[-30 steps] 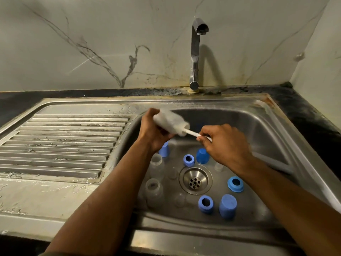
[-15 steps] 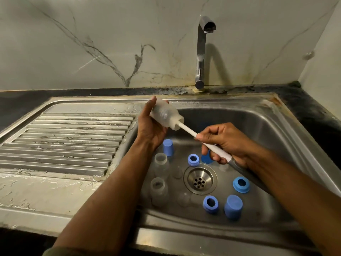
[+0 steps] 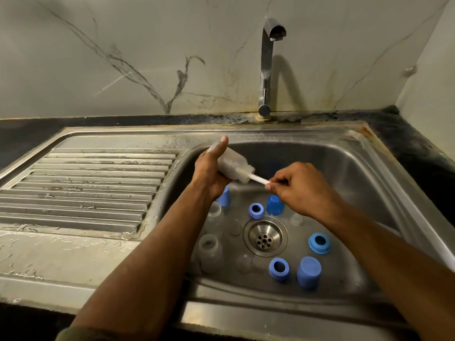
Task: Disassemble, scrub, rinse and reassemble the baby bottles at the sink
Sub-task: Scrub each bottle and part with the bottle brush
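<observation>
- Head view, only one there is: your left hand is wrapped around a clear baby bottle, thumb running up along its side, holding it tilted over the back-left part of the sink, well above the drain.
- Your right hand pinches the white handle of the bottle brush between thumb and fingertips. The brush end sits in the bottle's mouth and the inside looks foamy.
- Down in the basin, everything's scattered around the drain. Just behind it: a blue ring and a blue cap, the cap partly under your right hand.
- Behind and left of the drain there's another blue cap, half hidden by your left wrist.
- Left of the drain: two clear bottles standing upright, mouths open, one behind the other.
- Right of the drain: a lighter blue ring, lying a bit tilted.
- In front of the drain: a blue ring and next to it a blue cap.
- A few clear teats sit close around the drain too, hard to make out against the steel.
- The tap stands straight behind the drain, and the ribbed drainboard is off to the left, wet.
</observation>
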